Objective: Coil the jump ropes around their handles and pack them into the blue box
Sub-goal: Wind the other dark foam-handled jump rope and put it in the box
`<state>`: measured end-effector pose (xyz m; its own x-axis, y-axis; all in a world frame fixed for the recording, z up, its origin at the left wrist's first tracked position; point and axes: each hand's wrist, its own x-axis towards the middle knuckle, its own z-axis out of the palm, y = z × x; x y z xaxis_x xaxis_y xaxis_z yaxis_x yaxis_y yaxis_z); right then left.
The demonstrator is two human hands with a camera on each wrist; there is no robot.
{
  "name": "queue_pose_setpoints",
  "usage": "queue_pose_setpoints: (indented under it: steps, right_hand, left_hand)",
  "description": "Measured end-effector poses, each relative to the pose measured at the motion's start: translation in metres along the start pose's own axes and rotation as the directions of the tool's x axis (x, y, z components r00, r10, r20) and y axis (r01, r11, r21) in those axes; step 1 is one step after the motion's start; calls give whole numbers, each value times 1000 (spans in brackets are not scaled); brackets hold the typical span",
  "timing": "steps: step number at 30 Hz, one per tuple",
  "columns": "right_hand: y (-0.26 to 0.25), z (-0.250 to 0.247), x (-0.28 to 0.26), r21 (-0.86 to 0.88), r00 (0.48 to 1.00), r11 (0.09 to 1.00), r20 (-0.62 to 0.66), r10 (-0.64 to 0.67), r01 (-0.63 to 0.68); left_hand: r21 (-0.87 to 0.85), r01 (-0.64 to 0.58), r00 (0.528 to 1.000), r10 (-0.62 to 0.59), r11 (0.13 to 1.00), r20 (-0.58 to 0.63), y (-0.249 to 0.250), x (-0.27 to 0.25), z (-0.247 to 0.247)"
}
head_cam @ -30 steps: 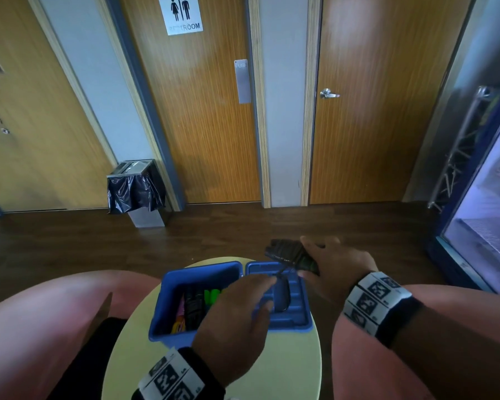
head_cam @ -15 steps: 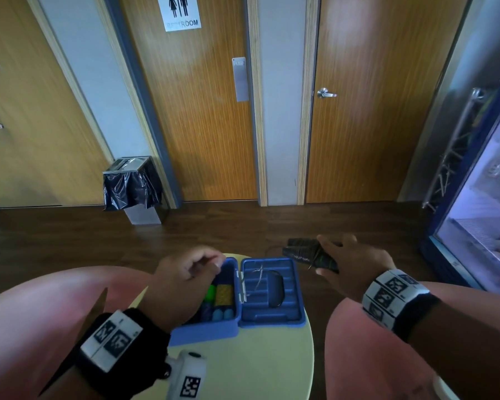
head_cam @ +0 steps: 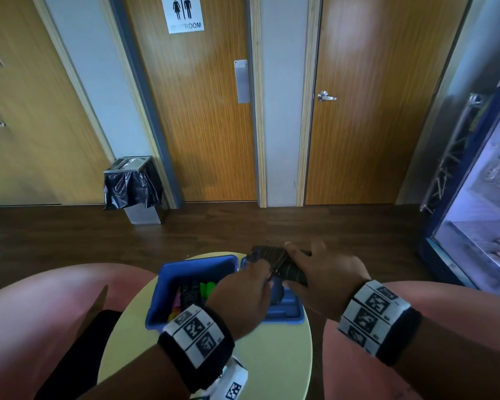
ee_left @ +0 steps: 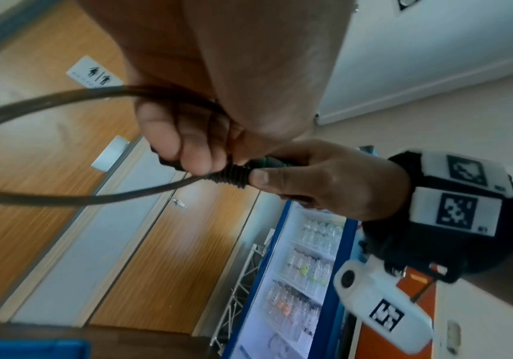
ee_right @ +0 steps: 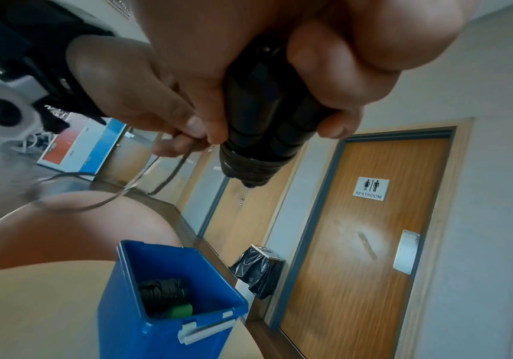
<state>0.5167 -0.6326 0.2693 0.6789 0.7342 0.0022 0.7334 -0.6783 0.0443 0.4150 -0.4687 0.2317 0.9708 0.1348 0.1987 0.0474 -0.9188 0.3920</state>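
While one jump rope (head_cam: 283,265) is held over the open lid (head_cam: 286,308) of the blue box (head_cam: 185,272), both hands are closed on it: the right hand (head_cam: 324,272) is wrapped round the paired black handles with their green band, and the left hand (head_cam: 243,295) pinches the loose cord (ee_left: 65,97) just beside the ribbed end of a handle, its fingers (ee_left: 169,138) curled over the strand. That cord sweeps out in one open loop in the left wrist view and runs off the picture edge, so its full length cannot be seen. Inside the box, which stands on a round pale yellow table (head_cam: 272,356), lie already coiled ropes: a black bundle (ee_right: 160,289) and a green handle end (ee_right: 181,311) are plain, with bits of pink and yellow partly covered by the left wrist; how many ropes lie there cannot be counted. One white latch (ee_right: 203,328) shows on the box front. Beyond the table stand three wooden doors; the middle one (head_cam: 197,111) carries a sign (head_cam: 185,13) with two figures and the word RESTROOM, read clearly in the right wrist view. One bin (head_cam: 133,186) lined with a black bag sits by it, and one glass-fronted cooler (head_cam: 485,203) with blurred bottles stands at the right. Each wrist wears a band of black-and-white square markers.
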Motion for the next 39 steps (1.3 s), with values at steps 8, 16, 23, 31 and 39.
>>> queue_pose_setpoints:
  steps: [8,16,23,31,39]
  right_hand:
    - [-8,6,0,32,999,998,23,45,-46]
    - [-20,6,0,191,970,956,-47,237,-224]
    - [-26,25,5,690,960,668,207,189,-280]
    - [-47,29,2,852,860,123,504,75,-510]
    - [-71,25,-3,820,834,-177,551,-13,-545]
  left_hand:
    - [-538,291,956,-222,791,191,16,-3,16]
    - [-857,377,896,-373,352,241,21,-6,14]
    - [-843,328,894,-427,425,132,8,-15,14]
    - [-945,273,900,-395,182,184,-3,-32,16]
    - [-866,249,914,-400,435,61,-6,-39,-4]
